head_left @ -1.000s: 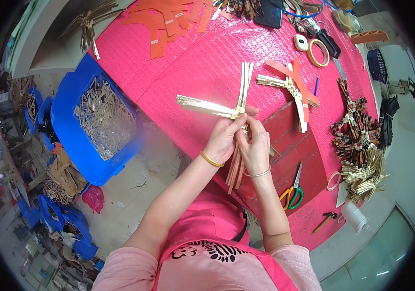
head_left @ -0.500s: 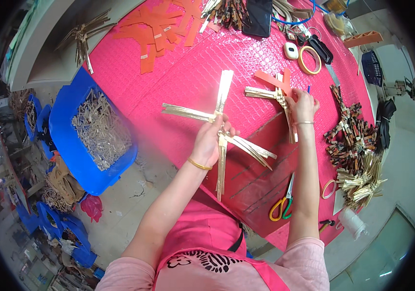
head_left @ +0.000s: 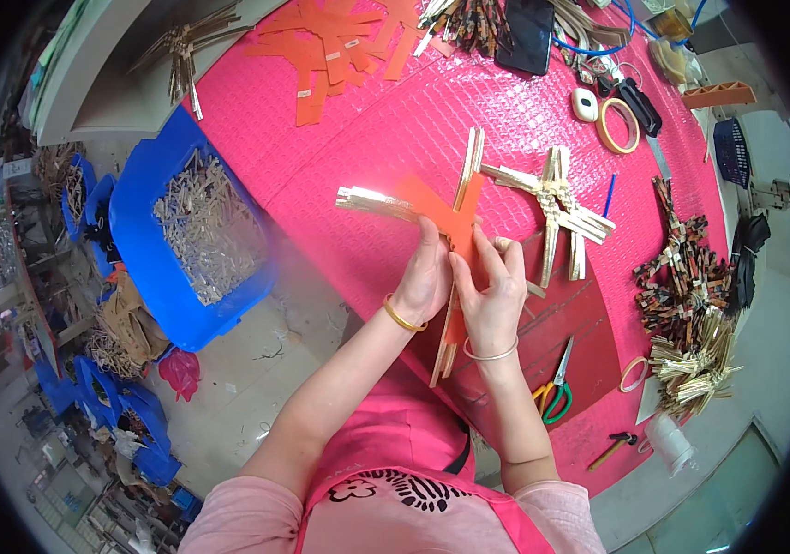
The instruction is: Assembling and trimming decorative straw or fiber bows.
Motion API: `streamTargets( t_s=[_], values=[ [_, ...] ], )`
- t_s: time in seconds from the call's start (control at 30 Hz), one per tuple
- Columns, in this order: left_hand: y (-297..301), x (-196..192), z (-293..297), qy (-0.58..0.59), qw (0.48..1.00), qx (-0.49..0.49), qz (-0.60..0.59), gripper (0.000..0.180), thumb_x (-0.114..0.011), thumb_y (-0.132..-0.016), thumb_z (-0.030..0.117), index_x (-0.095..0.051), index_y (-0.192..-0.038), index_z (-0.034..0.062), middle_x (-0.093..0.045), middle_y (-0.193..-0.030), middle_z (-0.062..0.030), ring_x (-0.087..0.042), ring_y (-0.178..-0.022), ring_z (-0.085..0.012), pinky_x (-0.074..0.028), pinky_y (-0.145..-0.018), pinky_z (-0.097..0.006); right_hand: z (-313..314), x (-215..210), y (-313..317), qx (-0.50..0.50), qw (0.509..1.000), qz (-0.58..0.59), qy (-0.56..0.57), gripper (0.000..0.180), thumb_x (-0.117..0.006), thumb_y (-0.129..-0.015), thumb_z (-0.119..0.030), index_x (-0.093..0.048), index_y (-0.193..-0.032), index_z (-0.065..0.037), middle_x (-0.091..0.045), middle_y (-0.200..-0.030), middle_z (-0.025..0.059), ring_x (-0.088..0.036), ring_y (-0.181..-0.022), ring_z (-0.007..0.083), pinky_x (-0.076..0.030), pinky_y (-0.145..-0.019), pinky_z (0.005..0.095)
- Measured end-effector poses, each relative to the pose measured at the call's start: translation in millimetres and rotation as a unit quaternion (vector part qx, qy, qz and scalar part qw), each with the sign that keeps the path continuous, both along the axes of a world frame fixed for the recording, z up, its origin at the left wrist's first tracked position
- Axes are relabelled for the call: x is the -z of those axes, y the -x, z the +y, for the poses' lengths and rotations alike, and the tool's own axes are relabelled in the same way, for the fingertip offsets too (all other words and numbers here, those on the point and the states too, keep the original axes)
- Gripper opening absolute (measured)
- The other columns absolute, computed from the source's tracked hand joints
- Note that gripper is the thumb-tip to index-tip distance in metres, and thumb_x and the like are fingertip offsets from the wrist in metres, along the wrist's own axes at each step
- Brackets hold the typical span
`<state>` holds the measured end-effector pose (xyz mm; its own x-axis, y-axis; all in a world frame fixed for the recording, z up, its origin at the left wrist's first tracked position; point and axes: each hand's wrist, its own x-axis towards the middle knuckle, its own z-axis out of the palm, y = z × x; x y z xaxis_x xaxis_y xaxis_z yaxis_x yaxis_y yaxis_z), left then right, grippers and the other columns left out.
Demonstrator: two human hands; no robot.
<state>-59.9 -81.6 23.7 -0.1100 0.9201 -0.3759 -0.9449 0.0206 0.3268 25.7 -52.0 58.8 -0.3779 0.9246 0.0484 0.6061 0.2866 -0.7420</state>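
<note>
Closest to my view hangs the wearer's pink apron, and just beyond it the two bare hands meet over the work. I have the left hand gripping an orange cut piece together with a gold cross of flat strips: its thumb lies on the orange piece near the middle, while the other fingers curl out of my sight underneath. I see the right hand pinching the same stack from the other side, thumb and forefinger close to each other, so the thing sits between both sets of fingers. The orange piece lies over the gold cross; one gold arm reaches left past the left thumb, one points away beyond the fingertips, and more strip runs down between the wrists. How hard either hand presses, I cannot tell.

Right of the right hand, I find a dark red board on the pink counter, with scissors lying on it, yellow and green handles toward me. Farther out, a second gold cross lies apart from the hands, a blue pen near it. Beyond that I pick out a tape roll, a dark phone and a heap of orange pieces
</note>
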Motion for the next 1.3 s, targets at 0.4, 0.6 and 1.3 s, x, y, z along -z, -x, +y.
streamTargets(
  t_s=[0.4,0.6,1.3],
  values=[
    [6.9,-15.5,-13.5,0.098,0.989,-0.034,0.103,0.026,-0.042,-0.088,0.025,-0.049,-0.096,0.0015,-0.054,-0.091,-0.0069,-0.051,-0.087,-0.0133,-0.04,-0.079,-0.026,-0.7,12.5,-8.6,-0.061,0.977,0.056,0.196,0.028,-0.056,-0.079,-0.017,-0.053,-0.1,0.002,-0.058,-0.085,0.019,-0.058,-0.082,0.0297,-0.044,-0.07,0.0364],
    [18.6,-16.8,-27.5,0.068,0.994,0.029,0.082,0.028,-0.044,-0.087,0.026,-0.047,-0.098,0.0003,-0.053,-0.084,-0.0076,-0.051,-0.091,-0.0196,-0.041,-0.084,-0.032,-8.1,13.3,-13.0,-0.095,0.943,0.105,0.302,0.026,-0.055,-0.079,-0.02,-0.055,-0.091,0.004,-0.056,-0.067,0.0179,-0.057,-0.059,0.0257,-0.044,-0.057,0.033],
    [38.8,-30.4,-82.8,0.084,0.994,0.068,0.016,0.024,-0.044,-0.088,0.028,-0.047,-0.088,0.0034,-0.031,-0.059,0.0033,-0.035,-0.055,-0.0073,-0.039,-0.064,-0.026,-120.9,11.9,-274.6,0.16,0.922,0.019,0.351,0.072,-0.049,-0.064,0.013,-0.029,-0.128,-0.01,-0.045,-0.106,0.0051,-0.046,-0.093,0.0137,-0.039,-0.078,0.0217]
  ],
)
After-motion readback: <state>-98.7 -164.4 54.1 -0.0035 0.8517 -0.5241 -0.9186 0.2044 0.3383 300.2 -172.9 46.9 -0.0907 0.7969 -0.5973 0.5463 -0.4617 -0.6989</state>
